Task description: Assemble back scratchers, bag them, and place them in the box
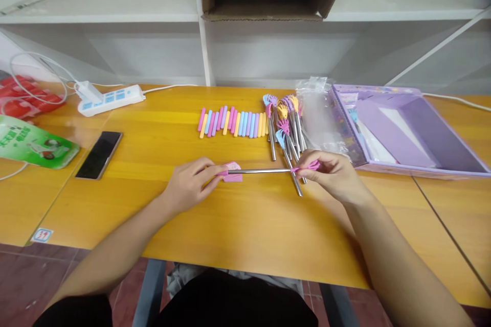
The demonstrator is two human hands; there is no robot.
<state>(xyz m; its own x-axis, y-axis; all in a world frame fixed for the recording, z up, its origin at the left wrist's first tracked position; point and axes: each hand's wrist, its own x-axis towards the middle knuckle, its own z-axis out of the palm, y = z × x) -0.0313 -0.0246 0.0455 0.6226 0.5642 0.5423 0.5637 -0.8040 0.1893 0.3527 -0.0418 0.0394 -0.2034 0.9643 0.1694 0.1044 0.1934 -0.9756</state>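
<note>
A back scratcher with a metal rod lies stretched level between my two hands. My left hand pinches its pink handle end. Around the pink claw head at the other end, the fingers of my right hand are closed. Just behind the left fingertips, pink cards rest on the table. A pile of back scratchers with blue, purple, yellow and pink heads lies beyond my right hand. To its left is a row of coloured handle sleeves in pink, yellow, blue and purple.
A purple box stands at the right beside a clear plastic bag. On the left are a phone, a power strip, a green package and red plastic. A cardboard box sits on the shelf.
</note>
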